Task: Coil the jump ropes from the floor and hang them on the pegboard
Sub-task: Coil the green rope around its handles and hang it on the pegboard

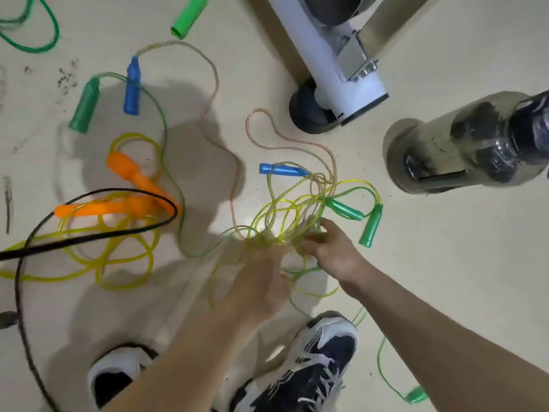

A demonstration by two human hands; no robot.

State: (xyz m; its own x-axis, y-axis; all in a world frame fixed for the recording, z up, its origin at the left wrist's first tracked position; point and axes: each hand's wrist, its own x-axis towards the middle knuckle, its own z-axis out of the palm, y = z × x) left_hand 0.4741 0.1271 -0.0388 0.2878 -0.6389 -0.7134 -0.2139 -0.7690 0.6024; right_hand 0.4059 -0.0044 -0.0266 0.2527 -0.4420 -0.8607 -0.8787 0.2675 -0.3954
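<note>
Guessing a bit through the blur, the left hand (261,281) was bunched round strands of the yellow-green rope (280,208) and the right hand (329,251) pinched it alongside, green handles (344,208) lying just past the right knuckles, so I'd have freed those before coiling.

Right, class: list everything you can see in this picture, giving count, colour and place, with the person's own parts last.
green handles: five, green, scattered over floor
blue handles: two, blue, upper left and centre
orange handles: two, orange, left
yellow cord: one, yellow, left
braided cord: one, pinkish, centre
rope tangle: one, yellow-green, centre
black cable: one, black, left
machine base: one, white, top
cylinder: one, grey, right
shoes: two, black-white, bottom
left hand: one, gripping tangle
right hand: one, gripping tangle
</note>
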